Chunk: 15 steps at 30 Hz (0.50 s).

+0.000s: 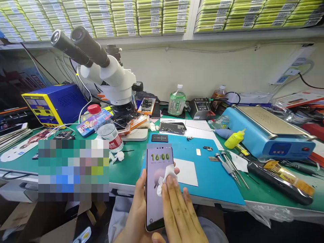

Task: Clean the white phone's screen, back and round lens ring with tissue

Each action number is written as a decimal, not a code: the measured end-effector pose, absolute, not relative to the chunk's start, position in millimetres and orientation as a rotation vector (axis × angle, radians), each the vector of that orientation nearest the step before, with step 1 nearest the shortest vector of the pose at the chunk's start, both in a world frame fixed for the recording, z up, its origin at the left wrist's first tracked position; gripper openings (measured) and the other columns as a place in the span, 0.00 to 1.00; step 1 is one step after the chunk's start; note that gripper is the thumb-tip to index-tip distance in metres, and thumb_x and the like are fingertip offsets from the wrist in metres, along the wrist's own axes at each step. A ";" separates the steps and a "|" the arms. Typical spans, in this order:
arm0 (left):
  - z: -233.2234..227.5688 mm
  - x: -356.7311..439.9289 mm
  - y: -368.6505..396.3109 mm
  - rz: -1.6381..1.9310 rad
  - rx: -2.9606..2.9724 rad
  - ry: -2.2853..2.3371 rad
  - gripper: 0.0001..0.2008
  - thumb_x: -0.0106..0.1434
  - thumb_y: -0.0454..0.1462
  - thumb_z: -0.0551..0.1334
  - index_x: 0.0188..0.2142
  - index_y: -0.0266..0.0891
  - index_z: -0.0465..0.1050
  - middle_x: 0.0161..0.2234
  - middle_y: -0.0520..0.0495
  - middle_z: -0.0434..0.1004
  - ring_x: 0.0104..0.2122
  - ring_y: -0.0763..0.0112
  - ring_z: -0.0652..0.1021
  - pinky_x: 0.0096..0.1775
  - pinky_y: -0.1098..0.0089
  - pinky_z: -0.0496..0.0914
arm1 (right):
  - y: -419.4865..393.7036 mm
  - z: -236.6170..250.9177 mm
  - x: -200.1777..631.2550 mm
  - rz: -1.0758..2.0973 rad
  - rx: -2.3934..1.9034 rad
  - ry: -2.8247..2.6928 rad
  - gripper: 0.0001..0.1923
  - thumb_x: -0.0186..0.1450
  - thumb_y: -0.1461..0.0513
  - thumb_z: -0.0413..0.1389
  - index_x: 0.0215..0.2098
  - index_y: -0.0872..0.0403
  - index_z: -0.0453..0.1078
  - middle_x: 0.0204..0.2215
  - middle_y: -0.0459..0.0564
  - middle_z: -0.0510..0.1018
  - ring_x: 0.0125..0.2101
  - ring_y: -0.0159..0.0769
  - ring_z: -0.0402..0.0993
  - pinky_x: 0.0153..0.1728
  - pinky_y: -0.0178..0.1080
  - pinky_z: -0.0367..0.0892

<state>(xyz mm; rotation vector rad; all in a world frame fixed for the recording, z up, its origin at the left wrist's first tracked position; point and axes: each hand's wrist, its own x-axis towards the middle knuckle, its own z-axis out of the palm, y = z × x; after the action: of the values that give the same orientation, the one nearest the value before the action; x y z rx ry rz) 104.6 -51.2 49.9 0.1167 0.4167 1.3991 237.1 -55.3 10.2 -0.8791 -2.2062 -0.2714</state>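
Note:
A smartphone (pixel 153 189) with a lit screen reading 16:00 lies tilted in my left hand (pixel 138 202). The left thumb is along its left edge, and fingertips show past its right edge. My right hand (pixel 178 209) presses a crumpled white tissue (pixel 169 172) against the screen with its extended fingers. Beyond the phone is a blue mat (pixel 215 182) with a white sheet (pixel 186 172), a black phone battery (pixel 159 138) and several small parts on it. A disassembled phone (pixel 172 128) lies at the mat's far edge.
A microscope (pixel 117 84) and a water bottle (pixel 107 133) stand on the left. Tweezers (pixel 235 168), a black-handled tool (pixel 278 182), a yellow squeeze bottle (pixel 234 139) and a blue heating plate (pixel 268 131) are on the right. A blurred patch hides part of the left bench.

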 end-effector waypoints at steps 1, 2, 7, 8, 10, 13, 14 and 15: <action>50.2 104.6 -52.7 1.379 0.121 0.412 0.35 0.73 0.57 0.60 0.70 0.39 0.70 0.63 0.37 0.80 0.63 0.49 0.78 0.69 0.55 0.65 | -55.2 11.3 236.1 -0.281 -0.877 -2.209 0.37 0.81 0.50 0.39 0.78 0.65 0.49 0.71 0.64 0.68 0.71 0.51 0.64 0.74 0.50 0.60; 50.2 104.5 -53.9 1.356 0.121 0.407 0.36 0.73 0.58 0.61 0.70 0.39 0.70 0.62 0.36 0.80 0.64 0.48 0.77 0.70 0.54 0.63 | -55.7 11.7 234.7 -0.293 -0.877 -2.210 0.38 0.81 0.49 0.38 0.78 0.66 0.48 0.71 0.66 0.68 0.72 0.52 0.63 0.74 0.51 0.58; 47.9 105.1 -55.5 1.293 0.131 0.415 0.40 0.68 0.61 0.65 0.70 0.39 0.71 0.61 0.35 0.81 0.67 0.44 0.74 0.72 0.51 0.60 | -61.3 7.5 226.0 -0.227 -0.960 -2.135 0.35 0.81 0.54 0.42 0.79 0.64 0.47 0.71 0.65 0.68 0.71 0.51 0.65 0.74 0.52 0.59; 47.0 106.4 -55.6 1.296 0.156 0.421 0.40 0.68 0.61 0.65 0.69 0.39 0.72 0.62 0.36 0.80 0.68 0.44 0.73 0.73 0.52 0.59 | -59.0 10.5 224.4 -0.191 -0.976 -2.108 0.35 0.81 0.53 0.42 0.79 0.62 0.46 0.72 0.63 0.67 0.70 0.52 0.65 0.73 0.52 0.61; 44.4 110.5 -55.8 1.300 0.218 0.433 0.38 0.68 0.60 0.65 0.67 0.39 0.75 0.64 0.38 0.79 0.72 0.46 0.68 0.74 0.55 0.56 | -49.5 23.4 221.1 -0.118 -0.992 -2.065 0.35 0.81 0.51 0.41 0.80 0.59 0.44 0.74 0.61 0.62 0.71 0.54 0.64 0.71 0.56 0.65; 38.3 115.2 -54.0 1.346 0.285 0.460 0.33 0.71 0.59 0.62 0.66 0.43 0.76 0.67 0.43 0.76 0.74 0.50 0.64 0.75 0.57 0.53 | -33.2 47.0 214.8 -0.036 -0.967 -2.101 0.37 0.81 0.52 0.42 0.80 0.62 0.43 0.77 0.64 0.55 0.74 0.56 0.57 0.70 0.59 0.66; 35.7 115.0 -52.4 1.375 0.293 0.477 0.32 0.72 0.57 0.62 0.67 0.45 0.75 0.68 0.44 0.76 0.74 0.50 0.64 0.75 0.57 0.54 | -30.9 50.9 213.0 -0.029 -0.949 -2.128 0.36 0.80 0.53 0.43 0.79 0.64 0.43 0.77 0.65 0.53 0.75 0.56 0.55 0.70 0.58 0.66; 32.9 113.4 -50.5 1.400 0.296 0.488 0.30 0.72 0.56 0.63 0.68 0.47 0.74 0.68 0.46 0.75 0.74 0.51 0.65 0.75 0.56 0.55 | -30.8 51.4 211.7 -0.040 -0.926 -2.151 0.35 0.80 0.55 0.43 0.79 0.66 0.45 0.77 0.65 0.54 0.75 0.55 0.54 0.70 0.57 0.66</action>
<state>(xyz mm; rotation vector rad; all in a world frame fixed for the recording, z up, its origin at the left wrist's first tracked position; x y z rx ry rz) 113.4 -50.5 32.9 0.2964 0.4880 1.3997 211.7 -30.8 51.4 -0.9262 -2.1511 -0.0396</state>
